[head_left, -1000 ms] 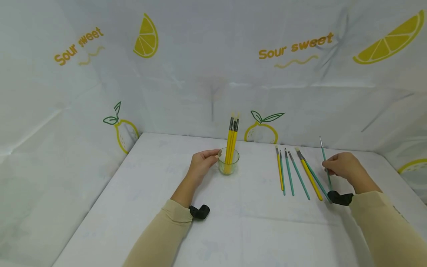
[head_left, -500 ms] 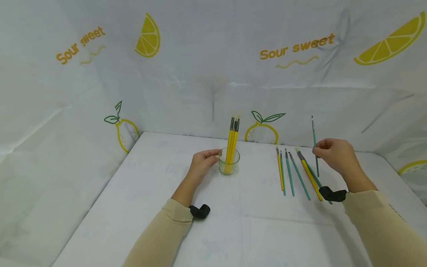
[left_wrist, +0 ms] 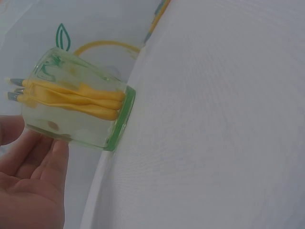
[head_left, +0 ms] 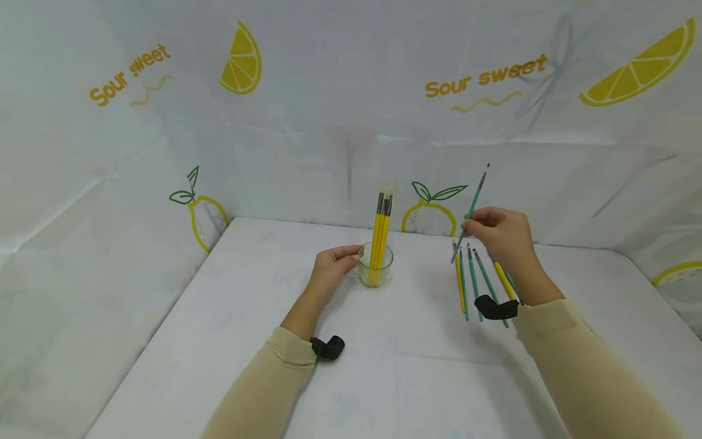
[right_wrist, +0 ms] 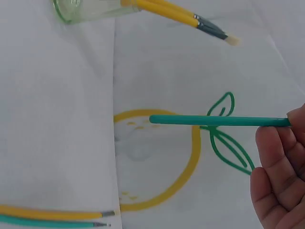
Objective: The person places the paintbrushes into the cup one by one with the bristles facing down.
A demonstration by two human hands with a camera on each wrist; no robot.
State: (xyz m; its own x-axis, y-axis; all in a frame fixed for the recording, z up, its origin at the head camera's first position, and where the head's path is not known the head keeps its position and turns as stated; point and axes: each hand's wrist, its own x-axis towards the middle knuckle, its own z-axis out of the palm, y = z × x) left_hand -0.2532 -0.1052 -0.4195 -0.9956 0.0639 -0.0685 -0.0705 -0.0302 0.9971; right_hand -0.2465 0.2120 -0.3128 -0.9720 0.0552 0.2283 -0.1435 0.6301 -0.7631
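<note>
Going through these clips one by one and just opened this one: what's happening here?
A person's left hand pinches the glass cup near its rim, with yellow brushes standing bristles-up in it. The right hand holds a teal brush tilted in the air, apart from the cup. More yellow and teal brushes lie on the white table.

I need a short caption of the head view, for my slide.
The left hand holds a glass of yellow brushes; the right hand holds a teal brush above the white table.
</note>
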